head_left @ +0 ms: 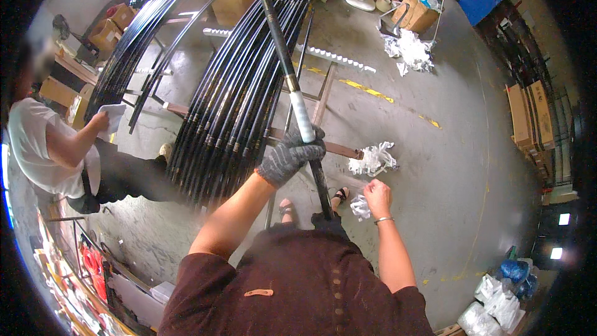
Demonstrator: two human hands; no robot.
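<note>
A long black pole slants from the top of the view down to my body. A white band is wrapped around part of it. My left hand, in a grey knitted glove, is closed around the pole at the lower end of this band. To the right of the pole is my bare right hand, with a bracelet at the wrist. Its fingers are pinched together, and a blurred, thin pale strip stretches from them toward the pole. Crumpled white scraps show beside that hand, lower down.
Many black poles lie side by side on a rack at my left front; another pole bundle lies beyond. A person stands at left holding something white. White scrap piles lie on the floor. Cardboard boxes stand at right.
</note>
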